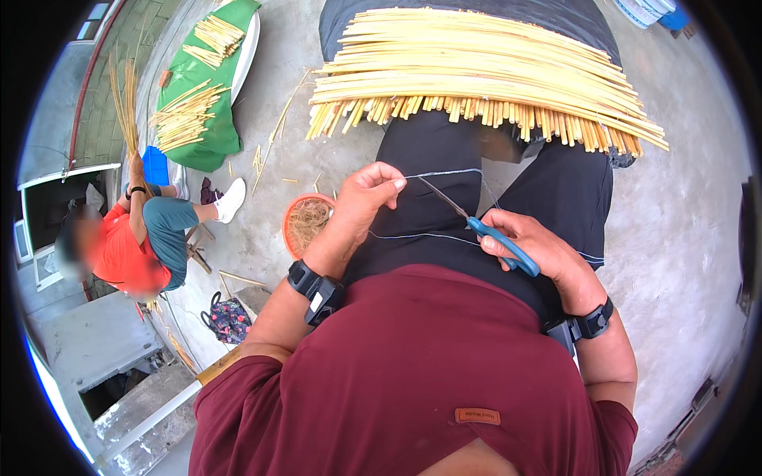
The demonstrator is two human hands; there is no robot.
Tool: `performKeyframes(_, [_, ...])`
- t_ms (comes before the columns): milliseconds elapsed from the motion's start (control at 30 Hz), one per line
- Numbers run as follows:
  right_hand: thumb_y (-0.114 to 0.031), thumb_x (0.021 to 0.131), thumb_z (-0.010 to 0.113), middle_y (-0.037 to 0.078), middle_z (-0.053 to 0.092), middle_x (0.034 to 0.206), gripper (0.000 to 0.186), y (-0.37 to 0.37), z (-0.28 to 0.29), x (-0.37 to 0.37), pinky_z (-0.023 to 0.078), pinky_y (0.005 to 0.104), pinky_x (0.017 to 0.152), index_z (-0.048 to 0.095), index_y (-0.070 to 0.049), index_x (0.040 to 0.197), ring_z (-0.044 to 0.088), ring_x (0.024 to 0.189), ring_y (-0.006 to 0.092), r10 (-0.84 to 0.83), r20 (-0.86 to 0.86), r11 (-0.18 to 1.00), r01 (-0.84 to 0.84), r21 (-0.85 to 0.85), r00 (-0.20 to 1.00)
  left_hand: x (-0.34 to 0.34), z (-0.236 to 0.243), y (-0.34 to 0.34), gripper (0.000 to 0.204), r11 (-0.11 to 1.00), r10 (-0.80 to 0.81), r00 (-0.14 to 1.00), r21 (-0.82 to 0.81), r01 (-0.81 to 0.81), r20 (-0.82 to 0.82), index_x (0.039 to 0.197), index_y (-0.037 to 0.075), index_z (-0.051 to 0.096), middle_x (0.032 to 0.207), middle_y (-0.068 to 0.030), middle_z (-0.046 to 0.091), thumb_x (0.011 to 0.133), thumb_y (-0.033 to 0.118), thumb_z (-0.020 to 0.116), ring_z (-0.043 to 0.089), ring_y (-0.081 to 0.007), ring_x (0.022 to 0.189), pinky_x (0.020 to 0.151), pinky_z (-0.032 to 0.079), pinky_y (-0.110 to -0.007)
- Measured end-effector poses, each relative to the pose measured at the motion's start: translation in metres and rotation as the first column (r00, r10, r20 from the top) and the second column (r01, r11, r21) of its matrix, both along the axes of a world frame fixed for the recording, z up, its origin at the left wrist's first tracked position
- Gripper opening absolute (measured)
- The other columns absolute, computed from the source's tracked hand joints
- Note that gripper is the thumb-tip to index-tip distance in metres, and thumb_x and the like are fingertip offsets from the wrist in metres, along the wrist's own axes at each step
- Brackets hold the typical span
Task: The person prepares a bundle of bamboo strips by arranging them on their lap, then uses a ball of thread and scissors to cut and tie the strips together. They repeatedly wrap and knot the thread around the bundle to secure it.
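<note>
Main lettering: the small brown rect. patch [478, 416] on the maroon T-shirt [357, 373], lower ctr of the view. One short row of dark letters, approx. two words, runs along the patch's long side; patch sits w/ a slight tilt, rounded corners, its colour lighter than the fabric.

Also a small whitish rect. label [317, 302] on the blk wrist unit [314, 292] strapped at the person's L wrist; any marks on it too small to make out.

Top R edge, partly cut off: white bucket [640, 11] w/ blue-ish printed marks; too small & blurred, can't tell letters from pattern.
</note>
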State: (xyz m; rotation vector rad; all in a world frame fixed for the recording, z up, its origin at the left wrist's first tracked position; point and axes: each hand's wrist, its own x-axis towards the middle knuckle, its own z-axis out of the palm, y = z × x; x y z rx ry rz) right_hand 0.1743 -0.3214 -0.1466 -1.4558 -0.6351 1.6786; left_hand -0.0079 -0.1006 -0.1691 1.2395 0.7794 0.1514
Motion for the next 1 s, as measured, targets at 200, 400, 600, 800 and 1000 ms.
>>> performKeyframes(200, [-0.048,0.084,0.070,-0.002,0.050,0.070,0.045,0.030,-0.004,-0.017,0.037,0.0214,0.051,0.057,-0.006,0.093,0.047,0.057,0.0060,0.011,-0.035,0.999,-0.013,-0.048,0.999,-0.012,-0.011,0.011,0.005,1.000,0.019,0.998,-0.021,-0.018,0.054,0.090,0.005,0.063,0.076,0.0026,0.058,0.088,0.009,0.066,0.051,-0.0053,0.064,0.061,0.041,-0.019])
performKeyframes(400, [-0.046,0.085,0.069,-0.002,0.050,0.070,0.044,0.048,-0.006,-0.026,0.039,0.0226,0.055,0.057,-0.006,0.096,0.048,0.058,0.0074,0.014,-0.008,0.998,-0.014,-0.059,1.000,-0.020,-0.017,0.016,0.005,0.999,0.035,0.997,-0.044,-0.032,0.073,0.089,0.004,0.063,0.075,0.0026,0.057,0.088,0.009,0.065,0.050,-0.0056,0.063,0.061,0.040,-0.019])
performKeyframes(600, [-0.040,0.084,0.072,-0.001,0.054,0.073,0.040,0.036,0.007,-0.018,0.040,0.0235,0.058,0.057,-0.006,0.099,0.049,0.063,0.0073,0.079,0.063,0.992,-0.072,-0.103,0.995,-0.026,-0.020,0.016,0.005,0.987,0.138,0.983,-0.105,-0.125,0.123,0.090,0.004,0.062,0.075,0.0025,0.057,0.088,0.007,0.066,0.048,-0.0049,0.061,0.056,0.038,-0.019])
performKeyframes(800, [-0.039,0.083,0.074,0.001,0.057,0.076,0.041,0.042,0.008,-0.024,0.043,0.0268,0.063,0.058,-0.005,0.099,0.051,0.068,0.0105,0.080,0.202,0.997,-0.079,-0.016,0.976,-0.027,-0.022,0.015,0.005,0.985,0.141,0.982,-0.116,-0.126,0.126,0.089,0.003,0.062,0.075,0.0014,0.058,0.088,0.007,0.066,0.050,-0.0053,0.062,0.056,0.040,-0.019])
performKeyframes(1000, [-0.041,0.080,0.075,0.007,0.058,0.071,0.041,0.070,0.011,-0.038,0.043,0.0304,0.060,0.058,-0.007,0.096,0.053,0.064,0.0164,0.166,0.393,0.986,-0.142,-0.091,0.904,-0.028,-0.021,0.016,0.005,0.983,0.137,0.982,-0.136,-0.119,0.131,0.091,0.003,0.062,0.077,-0.0001,0.059,0.088,0.006,0.065,0.054,-0.0067,0.065,0.058,0.044,-0.020])
